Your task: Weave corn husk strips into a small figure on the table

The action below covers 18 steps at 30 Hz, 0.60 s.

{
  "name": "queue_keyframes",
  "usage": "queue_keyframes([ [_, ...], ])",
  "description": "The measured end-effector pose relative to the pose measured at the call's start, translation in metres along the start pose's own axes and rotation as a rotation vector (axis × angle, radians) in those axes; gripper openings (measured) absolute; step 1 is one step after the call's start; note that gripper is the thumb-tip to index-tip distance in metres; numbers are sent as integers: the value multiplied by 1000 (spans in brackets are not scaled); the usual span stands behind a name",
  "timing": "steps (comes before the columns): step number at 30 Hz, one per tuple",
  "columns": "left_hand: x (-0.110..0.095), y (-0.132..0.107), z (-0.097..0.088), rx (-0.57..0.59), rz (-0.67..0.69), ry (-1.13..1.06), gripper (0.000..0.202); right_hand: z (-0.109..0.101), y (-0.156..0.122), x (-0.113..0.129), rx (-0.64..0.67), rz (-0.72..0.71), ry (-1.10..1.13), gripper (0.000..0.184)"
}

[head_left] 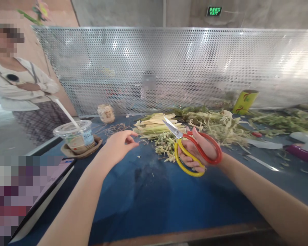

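My right hand (198, 150) grips scissors (187, 145) with one red and one yellow handle loop, fingers through the loops, blades shut and pointing up-left over a pile of cut pale green stalks (156, 128). Small chopped stem bits (165, 145) lie just left of the scissors. My left hand (119, 145) hovers over the blue table (154, 198) with fingers loosely curled, thumb and forefinger near each other, holding nothing I can see, near a coil of twine (115, 130).
A lidded plastic cup with a straw (75, 136) stands at left on a coaster; a tablet (41, 198) lies at the near-left edge. Leafy trimmings (220, 124) and more stems (284, 121) spread right, beside a yellow cup (245, 101). A perforated metal screen (169, 68) backs the table. A person stands far left.
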<state>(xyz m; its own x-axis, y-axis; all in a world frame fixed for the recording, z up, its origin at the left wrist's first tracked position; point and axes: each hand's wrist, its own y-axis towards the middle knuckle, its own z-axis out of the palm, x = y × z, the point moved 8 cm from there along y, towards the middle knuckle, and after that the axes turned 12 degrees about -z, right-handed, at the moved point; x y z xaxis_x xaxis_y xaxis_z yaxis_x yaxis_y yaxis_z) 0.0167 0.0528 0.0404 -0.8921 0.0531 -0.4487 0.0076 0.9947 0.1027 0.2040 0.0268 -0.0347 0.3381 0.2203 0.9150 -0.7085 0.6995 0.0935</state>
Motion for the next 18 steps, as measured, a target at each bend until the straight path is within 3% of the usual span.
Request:
queue_keyframes([
  [2, -2, 0, -8, -72, 25, -19, 22, 8, -4, -4, 95, 33, 40, 80],
  [5, -6, -2, -16, -141, 60, -65, 20, 25, -10, -11, 218, 92, 116, 92],
  [11, -14, -7, -16, -149, 88, -145, 21, 50, -15, -19, 366, 182, 206, 99],
  [14, -17, -8, -15, -124, 101, -186, 21, 49, -16, -20, 366, 211, 206, 99],
  [18, -19, -8, -6, 10, 121, -283, 26, 39, -12, -20, 266, 183, 176, 98],
])
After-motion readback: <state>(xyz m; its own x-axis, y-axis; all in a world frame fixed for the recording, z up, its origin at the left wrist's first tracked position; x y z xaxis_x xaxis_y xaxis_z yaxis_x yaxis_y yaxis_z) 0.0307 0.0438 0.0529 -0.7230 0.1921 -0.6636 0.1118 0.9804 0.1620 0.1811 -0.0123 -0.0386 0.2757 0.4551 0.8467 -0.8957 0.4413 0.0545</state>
